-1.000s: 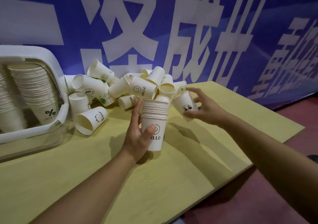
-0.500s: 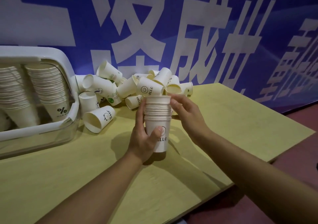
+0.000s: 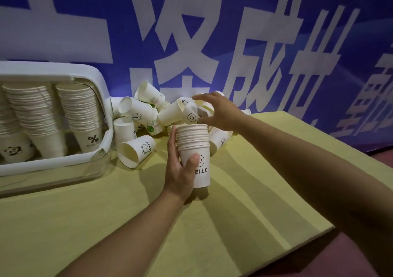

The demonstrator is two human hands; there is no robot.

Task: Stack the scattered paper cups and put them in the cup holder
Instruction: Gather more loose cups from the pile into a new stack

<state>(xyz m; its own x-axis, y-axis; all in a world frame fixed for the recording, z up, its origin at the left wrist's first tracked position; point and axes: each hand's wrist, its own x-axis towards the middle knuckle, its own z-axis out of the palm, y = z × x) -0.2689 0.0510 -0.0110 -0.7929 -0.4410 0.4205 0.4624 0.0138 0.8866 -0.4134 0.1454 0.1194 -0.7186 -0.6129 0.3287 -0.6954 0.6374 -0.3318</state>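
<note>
Between the hands, cup stack (image 3: 194, 149), left hand (image 3: 180, 166) gripping

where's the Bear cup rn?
In the head view, the Bear cup lies on its side on the table, left of the held stack, just right of the cup holder.

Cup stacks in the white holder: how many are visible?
3: the % stack at the right, a plain stack in the middle, the panda stack at the left frame edge. More may lie out of view.
</note>
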